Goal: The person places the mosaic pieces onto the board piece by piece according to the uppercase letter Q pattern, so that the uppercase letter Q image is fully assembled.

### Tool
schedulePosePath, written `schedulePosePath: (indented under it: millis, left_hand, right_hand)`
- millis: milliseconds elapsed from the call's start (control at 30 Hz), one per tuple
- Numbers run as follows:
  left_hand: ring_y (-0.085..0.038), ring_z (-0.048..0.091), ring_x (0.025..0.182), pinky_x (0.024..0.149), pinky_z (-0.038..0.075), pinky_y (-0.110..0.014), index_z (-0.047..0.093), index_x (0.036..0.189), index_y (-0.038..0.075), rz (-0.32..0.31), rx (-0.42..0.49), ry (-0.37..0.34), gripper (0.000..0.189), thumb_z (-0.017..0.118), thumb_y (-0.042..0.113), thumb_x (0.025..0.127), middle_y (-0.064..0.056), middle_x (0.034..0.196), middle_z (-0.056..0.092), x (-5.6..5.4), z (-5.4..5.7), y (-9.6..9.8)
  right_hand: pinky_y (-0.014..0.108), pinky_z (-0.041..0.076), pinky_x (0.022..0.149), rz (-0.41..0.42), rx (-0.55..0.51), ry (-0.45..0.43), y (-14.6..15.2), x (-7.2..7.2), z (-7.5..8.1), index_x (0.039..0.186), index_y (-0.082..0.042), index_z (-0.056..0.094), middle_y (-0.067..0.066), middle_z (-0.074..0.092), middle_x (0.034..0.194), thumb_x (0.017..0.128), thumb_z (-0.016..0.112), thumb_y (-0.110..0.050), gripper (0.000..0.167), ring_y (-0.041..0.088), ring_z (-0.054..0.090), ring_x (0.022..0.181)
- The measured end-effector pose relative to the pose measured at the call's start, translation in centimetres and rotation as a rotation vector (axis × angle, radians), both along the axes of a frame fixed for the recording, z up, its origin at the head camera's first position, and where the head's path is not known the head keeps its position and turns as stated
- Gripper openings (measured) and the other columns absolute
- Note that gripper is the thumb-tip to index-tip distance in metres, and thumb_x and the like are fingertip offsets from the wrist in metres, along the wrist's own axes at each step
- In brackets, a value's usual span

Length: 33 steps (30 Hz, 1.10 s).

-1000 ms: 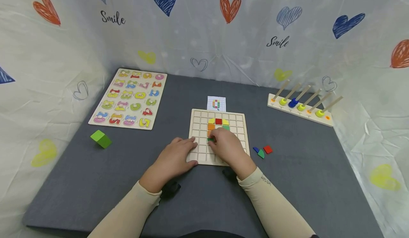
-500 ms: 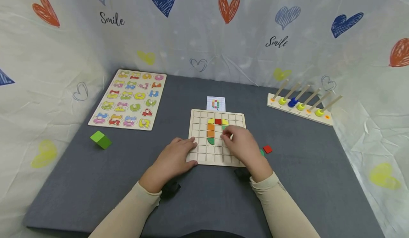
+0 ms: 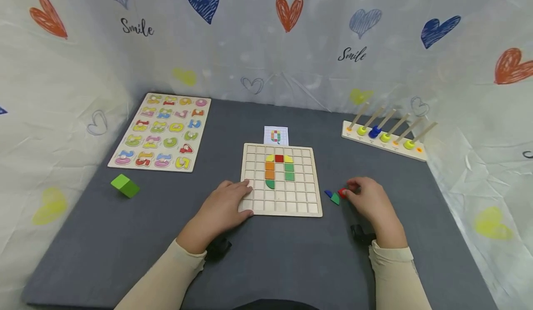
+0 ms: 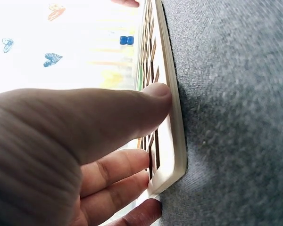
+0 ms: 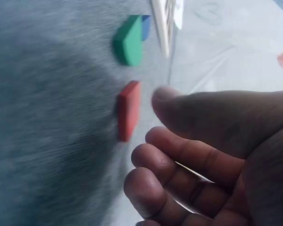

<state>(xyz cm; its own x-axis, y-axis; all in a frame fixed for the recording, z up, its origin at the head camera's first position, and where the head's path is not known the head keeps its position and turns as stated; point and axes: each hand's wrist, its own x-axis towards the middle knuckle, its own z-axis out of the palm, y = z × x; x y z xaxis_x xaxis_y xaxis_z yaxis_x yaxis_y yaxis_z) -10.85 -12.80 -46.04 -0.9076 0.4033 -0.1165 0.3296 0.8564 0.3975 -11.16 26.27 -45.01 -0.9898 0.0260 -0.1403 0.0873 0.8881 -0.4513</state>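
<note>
My left hand (image 3: pixel 220 207) rests on the front left corner of a wooden grid board (image 3: pixel 306 206); its thumb lies on the near rim in the left wrist view. Colored tiles form an arch in the grid: yellow corners, a red top, orange tiles (image 3: pixel 269 170) left, green tiles (image 3: pixel 289 171) right, and a green quarter-round (image 3: pixel 270 184) lower left. Right of the board my right hand (image 3: pixel 370 200) reaches over a red square tile (image 5: pixel 129 111), thumb and fingers apart from it in the right wrist view. Beside it lie a green quarter-round (image 5: pixel 129 44) and a small blue piece (image 5: pixel 145 27).
A pattern card (image 3: pixel 275 135) lies behind the board. Farther left are a number puzzle board (image 3: pixel 199 148) and a green block (image 3: pixel 125 186). At the back right stands a pegged counting rack (image 3: pixel 379 141). A heart-print curtain (image 3: pixel 308 65) closes off the rear.
My right hand has moved from the board rightward to the loose tiles. It has left a second green tile in the grid's right column. The left hand stays on the board.
</note>
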Motion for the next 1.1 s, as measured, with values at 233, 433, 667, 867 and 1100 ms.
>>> schedulePosePath:
  millis: [233, 433, 667, 867, 1100]
  left_hand:
    - [-0.034, 0.057, 0.14, 0.115, 0.05, -0.052, 0.066, 0.151, 0.01, 0.008, 0.013, 0.003, 0.067, 0.089, 0.034, 0.092, -0.007, 0.164, 0.057, 0.0, -0.2, -0.1]
    - [-0.035, 0.056, 0.14, 0.116, 0.05, -0.053, 0.066, 0.151, 0.01, 0.004, 0.015, -0.001, 0.067, 0.089, 0.033, 0.092, -0.008, 0.164, 0.057, 0.0, -0.2, -0.1]
    - [-0.035, 0.057, 0.14, 0.116, 0.05, -0.052, 0.067, 0.15, 0.01, 0.001, 0.018, 0.006, 0.067, 0.089, 0.033, 0.092, -0.008, 0.164, 0.057, 0.0, -0.2, -0.1]
    - [-0.035, 0.056, 0.141, 0.116, 0.05, -0.052, 0.066, 0.151, 0.01, 0.002, 0.017, 0.004, 0.068, 0.089, 0.034, 0.092, -0.008, 0.165, 0.056, 0.0, -0.2, -0.2]
    - [-0.033, 0.056, 0.141, 0.116, 0.05, -0.052, 0.067, 0.151, 0.011, 0.007, 0.027, -0.001, 0.067, 0.089, 0.034, 0.091, -0.006, 0.165, 0.056, 0.0, -0.3, -0.1]
  right_hand:
    - [0.058, 0.057, 0.091, -0.056, -0.002, -0.001, -0.1, 0.4, -1.3, 0.124, 0.004, 0.075, 0.027, 0.072, 0.12, 0.102, 0.077, -0.025, 0.037, 0.039, 0.068, 0.105]
    - [0.054, 0.056, 0.083, -0.09, -0.001, -0.001, -0.4, 0.3, -1.7, 0.114, 0.003, 0.075, 0.024, 0.07, 0.111, 0.101, 0.077, -0.022, 0.029, 0.034, 0.065, 0.095]
    - [0.047, 0.055, 0.079, -0.093, -0.042, 0.012, -0.4, 0.2, -1.7, 0.114, 0.001, 0.073, 0.021, 0.071, 0.108, 0.102, 0.076, -0.018, 0.023, 0.031, 0.065, 0.091]
    - [0.038, 0.05, 0.075, -0.103, -0.068, 0.068, -0.6, 0.1, -1.6, 0.112, -0.001, 0.071, 0.016, 0.073, 0.101, 0.102, 0.074, -0.01, 0.014, 0.028, 0.066, 0.087]
    - [0.039, 0.052, 0.075, -0.089, -0.08, 0.155, -1.6, -0.1, -0.1, 0.112, -0.001, 0.073, 0.017, 0.075, 0.101, 0.105, 0.068, -0.007, 0.009, 0.029, 0.067, 0.087]
